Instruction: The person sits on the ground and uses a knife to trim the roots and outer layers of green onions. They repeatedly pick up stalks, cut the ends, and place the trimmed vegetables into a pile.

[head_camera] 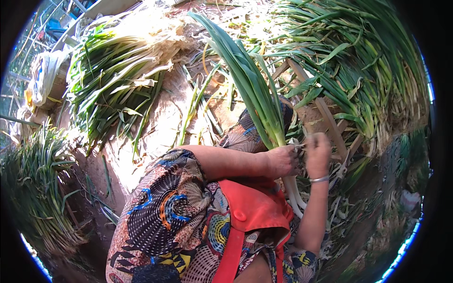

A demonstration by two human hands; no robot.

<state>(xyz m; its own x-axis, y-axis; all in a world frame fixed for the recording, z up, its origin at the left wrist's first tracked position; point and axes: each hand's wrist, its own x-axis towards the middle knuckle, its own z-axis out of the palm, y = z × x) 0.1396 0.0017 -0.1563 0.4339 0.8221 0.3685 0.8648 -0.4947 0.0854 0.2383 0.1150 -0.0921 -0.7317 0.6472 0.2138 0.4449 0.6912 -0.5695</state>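
My left hand (pixel 283 161) is closed around a bunch of large green onions (pixel 256 99), possibly leeks. Their broad green leaves rise toward the top of the picture, and their white stems hang below the fist over my lap. Just right of it, my right hand (pixel 317 152) is raised with its fingers curled, wearing a band at the wrist. Blur hides whether it holds anything. Pale, thin leaf scraps lie between the two hands. A red apron (pixel 253 205) covers my patterned clothing.
Heaps of green onions lie at upper left (pixel 113 81), lower left (pixel 39 191) and right (pixel 368 78). A wooden frame (pixel 329 120) stands right of my knee. Loose leaves (pixel 198 95) litter the ground. A white bag (pixel 47 79) is near a metal structure at the far left.
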